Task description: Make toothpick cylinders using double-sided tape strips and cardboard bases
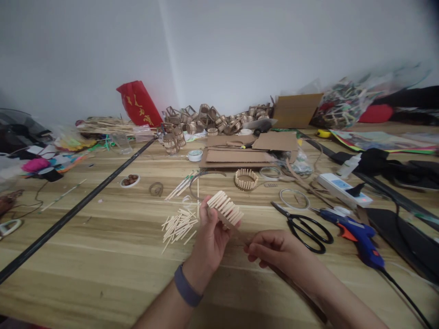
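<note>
My left hand is closed around a small piece of short pale wooden sticks set side by side. A flat brown strip runs along its lower edge, under my left thumb. The strip's length passes to my right hand, which pinches it and lets it trail toward the lower right. Left of my left hand lies a loose pile of cut sticks. Beyond my hands stands a ring of upright sticks on a brown band. Black-handled scissors rest right of my right hand.
A blue glue gun lies at the right, its cable trailing to the front edge. Behind it is a white power strip. Cardboard sheets and many small stick-walled pieces stand at the back. A small bowl holds brown round things.
</note>
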Demonstrator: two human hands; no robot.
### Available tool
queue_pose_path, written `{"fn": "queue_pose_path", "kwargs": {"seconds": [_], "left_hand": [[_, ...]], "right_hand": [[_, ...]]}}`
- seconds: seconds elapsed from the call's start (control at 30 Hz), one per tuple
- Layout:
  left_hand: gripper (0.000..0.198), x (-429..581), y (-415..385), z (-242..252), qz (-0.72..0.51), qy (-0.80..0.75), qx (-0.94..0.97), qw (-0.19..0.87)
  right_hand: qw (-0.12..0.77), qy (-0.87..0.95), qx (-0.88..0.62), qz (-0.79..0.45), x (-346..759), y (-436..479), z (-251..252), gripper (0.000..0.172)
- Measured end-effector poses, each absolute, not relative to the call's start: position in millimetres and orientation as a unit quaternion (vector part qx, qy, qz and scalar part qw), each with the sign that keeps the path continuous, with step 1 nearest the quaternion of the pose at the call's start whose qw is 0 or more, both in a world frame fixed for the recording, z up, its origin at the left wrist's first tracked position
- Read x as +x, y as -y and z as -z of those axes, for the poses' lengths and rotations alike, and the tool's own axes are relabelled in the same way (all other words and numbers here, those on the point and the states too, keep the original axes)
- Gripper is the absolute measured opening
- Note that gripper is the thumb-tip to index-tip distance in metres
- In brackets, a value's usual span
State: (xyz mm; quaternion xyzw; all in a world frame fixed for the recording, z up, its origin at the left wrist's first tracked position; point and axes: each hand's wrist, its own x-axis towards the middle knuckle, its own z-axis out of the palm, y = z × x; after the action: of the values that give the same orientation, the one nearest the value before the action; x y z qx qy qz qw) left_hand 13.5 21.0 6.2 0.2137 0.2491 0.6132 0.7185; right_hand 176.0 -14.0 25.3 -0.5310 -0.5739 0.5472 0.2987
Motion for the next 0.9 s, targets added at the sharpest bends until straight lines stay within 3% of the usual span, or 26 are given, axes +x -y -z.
{"fn": "queue_pose_path", "kwargs": {"seconds": [0.9], "left_hand": [[0.057, 13.5, -20.2, -6.9, -0.608, -0.263, 0.204, 0.721]], "right_hand": [[0.272, 0.612, -0.548, -0.502, 174.1, 14.4, -25.2, 0.035]]}}
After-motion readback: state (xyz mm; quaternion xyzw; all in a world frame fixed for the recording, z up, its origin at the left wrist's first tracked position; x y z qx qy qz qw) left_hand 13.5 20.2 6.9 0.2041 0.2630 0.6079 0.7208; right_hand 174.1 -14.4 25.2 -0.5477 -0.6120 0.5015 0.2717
